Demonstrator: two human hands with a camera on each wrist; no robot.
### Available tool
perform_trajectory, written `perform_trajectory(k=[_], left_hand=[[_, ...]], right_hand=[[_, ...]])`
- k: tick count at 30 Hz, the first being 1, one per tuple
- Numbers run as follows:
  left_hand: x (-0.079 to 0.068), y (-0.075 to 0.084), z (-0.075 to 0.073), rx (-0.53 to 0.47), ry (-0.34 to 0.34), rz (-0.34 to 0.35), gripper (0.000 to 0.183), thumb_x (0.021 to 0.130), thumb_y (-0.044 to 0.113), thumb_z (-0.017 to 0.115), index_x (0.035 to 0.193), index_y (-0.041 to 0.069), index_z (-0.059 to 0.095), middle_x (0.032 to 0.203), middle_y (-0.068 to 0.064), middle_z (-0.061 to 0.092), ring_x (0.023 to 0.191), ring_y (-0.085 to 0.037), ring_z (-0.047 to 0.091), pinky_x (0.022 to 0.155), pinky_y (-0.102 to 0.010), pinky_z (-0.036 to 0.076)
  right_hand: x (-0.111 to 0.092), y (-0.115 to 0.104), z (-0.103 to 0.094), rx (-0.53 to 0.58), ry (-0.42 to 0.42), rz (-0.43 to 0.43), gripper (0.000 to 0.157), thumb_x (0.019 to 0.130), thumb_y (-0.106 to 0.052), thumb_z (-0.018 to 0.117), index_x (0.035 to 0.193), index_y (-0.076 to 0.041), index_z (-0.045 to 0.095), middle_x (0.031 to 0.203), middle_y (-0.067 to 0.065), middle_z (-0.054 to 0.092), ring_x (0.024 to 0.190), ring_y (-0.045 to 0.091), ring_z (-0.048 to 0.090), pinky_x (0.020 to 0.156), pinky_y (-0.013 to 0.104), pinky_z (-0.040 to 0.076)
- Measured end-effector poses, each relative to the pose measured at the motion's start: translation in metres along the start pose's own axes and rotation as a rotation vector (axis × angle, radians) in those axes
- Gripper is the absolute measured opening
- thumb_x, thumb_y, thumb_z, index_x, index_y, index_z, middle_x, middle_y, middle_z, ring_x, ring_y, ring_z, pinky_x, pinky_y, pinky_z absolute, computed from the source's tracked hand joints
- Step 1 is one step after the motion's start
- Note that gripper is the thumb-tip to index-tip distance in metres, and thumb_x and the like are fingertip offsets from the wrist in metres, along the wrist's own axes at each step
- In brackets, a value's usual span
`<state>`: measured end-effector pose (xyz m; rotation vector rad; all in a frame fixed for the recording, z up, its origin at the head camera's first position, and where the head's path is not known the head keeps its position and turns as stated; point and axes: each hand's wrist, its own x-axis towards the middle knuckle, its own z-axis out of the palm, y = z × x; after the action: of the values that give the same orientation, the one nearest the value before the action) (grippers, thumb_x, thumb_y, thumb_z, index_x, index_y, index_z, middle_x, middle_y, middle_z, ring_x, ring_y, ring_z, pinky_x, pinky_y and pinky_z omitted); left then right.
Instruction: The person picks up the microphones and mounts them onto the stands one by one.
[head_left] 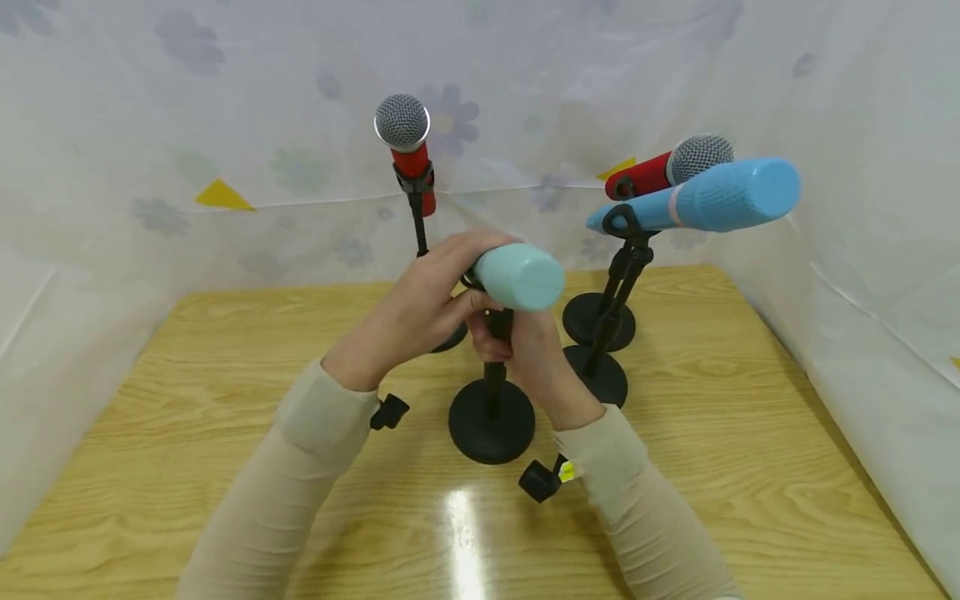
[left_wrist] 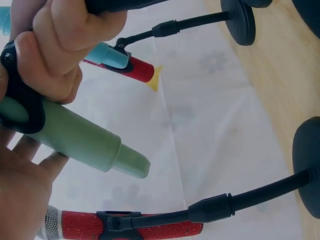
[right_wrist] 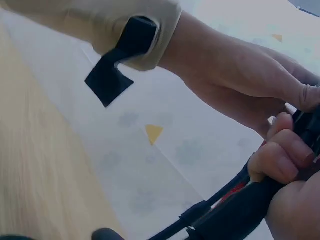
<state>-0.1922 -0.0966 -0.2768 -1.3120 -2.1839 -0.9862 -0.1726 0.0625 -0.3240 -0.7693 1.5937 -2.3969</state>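
A mint-green microphone (head_left: 521,277) sits in the black clip (left_wrist: 36,117) of a stand whose round base (head_left: 491,429) rests on the table, in the middle of the head view. My left hand (head_left: 423,304) holds the microphone at the clip from the left, fingers over its far side and thumb below. Just beneath, my right hand (head_left: 536,350) grips the upper part of the black stand (right_wrist: 232,212). In the left wrist view the right fingers (left_wrist: 65,50) curl beside the clip. The microphone's head hides part of both hands in the head view.
Behind my left hand stands a red microphone (head_left: 410,158) on its own stand. To the right are a blue microphone (head_left: 720,200) and another red one (head_left: 641,177) on stands with round bases (head_left: 600,321). The wooden table (head_left: 225,433) meets floral sheeting (head_left: 300,125) at the back.
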Motion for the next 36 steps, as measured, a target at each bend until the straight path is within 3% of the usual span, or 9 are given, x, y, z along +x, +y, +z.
perform_trajectory(k=[3,6,8,13,17,21,27,31,36], left_hand=[[-0.001,0.001,0.0,0.011,0.004,-0.004,0.057,0.09,0.015,0.072,0.141,0.001,0.051,0.141,-0.014,0.057,0.132,-0.025,0.054,0.114,-0.039,0.045],[-0.001,0.001,-0.001,0.008,-0.002,-0.017,0.057,0.089,0.015,0.072,0.14,0.0,0.051,0.14,-0.014,0.058,0.131,-0.026,0.055,0.113,-0.039,0.046],[-0.002,0.001,-0.001,0.005,-0.003,-0.026,0.055,0.09,0.014,0.072,0.14,0.001,0.052,0.139,-0.014,0.059,0.129,-0.025,0.057,0.111,-0.039,0.047],[-0.003,0.0,-0.001,-0.007,-0.003,-0.037,0.053,0.092,0.012,0.071,0.14,0.002,0.052,0.137,-0.013,0.06,0.126,-0.023,0.059,0.11,-0.039,0.049],[-0.004,0.001,-0.001,-0.038,-0.015,-0.045,0.049,0.095,0.01,0.067,0.14,0.003,0.051,0.136,-0.012,0.061,0.124,-0.022,0.059,0.109,-0.039,0.049],[-0.006,0.002,0.002,-0.098,-0.009,-0.097,0.053,0.096,0.009,0.065,0.146,0.005,0.046,0.142,-0.01,0.056,0.129,-0.02,0.056,0.113,-0.04,0.046],[-0.019,0.008,0.015,-0.14,0.113,-0.228,0.062,0.1,0.012,0.063,0.155,0.01,0.036,0.158,-0.009,0.041,0.146,-0.02,0.04,0.123,-0.042,0.035],[-0.035,0.012,0.024,-0.263,0.212,-0.359,0.06,0.101,0.013,0.061,0.155,0.013,0.035,0.16,-0.005,0.035,0.149,-0.017,0.035,0.121,-0.04,0.039],[-0.048,0.013,0.03,-0.333,0.246,-0.458,0.061,0.099,0.013,0.064,0.154,0.011,0.036,0.154,-0.009,0.038,0.143,-0.021,0.042,0.11,-0.038,0.051]], right_hand=[[-0.002,-0.004,-0.005,-0.141,-0.023,-0.066,0.064,0.103,-0.064,0.028,0.076,-0.014,0.058,0.062,-0.001,0.057,0.039,0.013,0.042,0.037,0.038,0.033],[-0.003,-0.011,-0.01,-0.349,0.018,-0.127,0.067,0.103,-0.064,0.028,0.089,-0.008,0.06,0.073,0.009,0.063,0.052,0.025,0.058,0.05,0.039,0.054],[-0.005,-0.016,-0.013,-0.485,0.05,-0.126,0.069,0.103,-0.064,0.025,0.097,-0.006,0.061,0.081,0.013,0.065,0.063,0.031,0.064,0.06,0.04,0.06],[-0.015,-0.014,-0.018,-0.62,-0.003,-0.067,0.069,0.105,-0.061,0.018,0.119,-0.006,0.058,0.098,0.017,0.066,0.083,0.033,0.067,0.077,0.046,0.061],[-0.026,-0.003,-0.026,-0.662,-0.079,0.022,0.073,0.107,-0.059,0.013,0.12,-0.006,0.061,0.107,0.012,0.067,0.099,0.024,0.067,0.089,0.046,0.057],[-0.032,0.005,-0.035,-0.653,-0.224,0.128,0.067,0.11,-0.051,0.017,0.118,-0.004,0.064,0.115,0.012,0.067,0.109,0.026,0.065,0.1,0.045,0.052],[-0.035,0.005,-0.042,-0.656,-0.357,0.243,0.028,0.108,-0.026,0.048,0.128,-0.01,0.058,0.124,0.011,0.066,0.118,0.03,0.064,0.104,0.036,0.053],[-0.034,0.008,-0.045,-0.693,-0.404,0.275,0.026,0.106,-0.017,0.053,0.128,-0.005,0.056,0.125,0.016,0.066,0.119,0.033,0.065,0.102,0.034,0.055],[-0.036,0.016,-0.05,-0.803,-0.45,0.337,0.022,0.105,-0.015,0.055,0.122,-0.003,0.062,0.123,0.016,0.068,0.117,0.027,0.066,0.102,0.038,0.055]])
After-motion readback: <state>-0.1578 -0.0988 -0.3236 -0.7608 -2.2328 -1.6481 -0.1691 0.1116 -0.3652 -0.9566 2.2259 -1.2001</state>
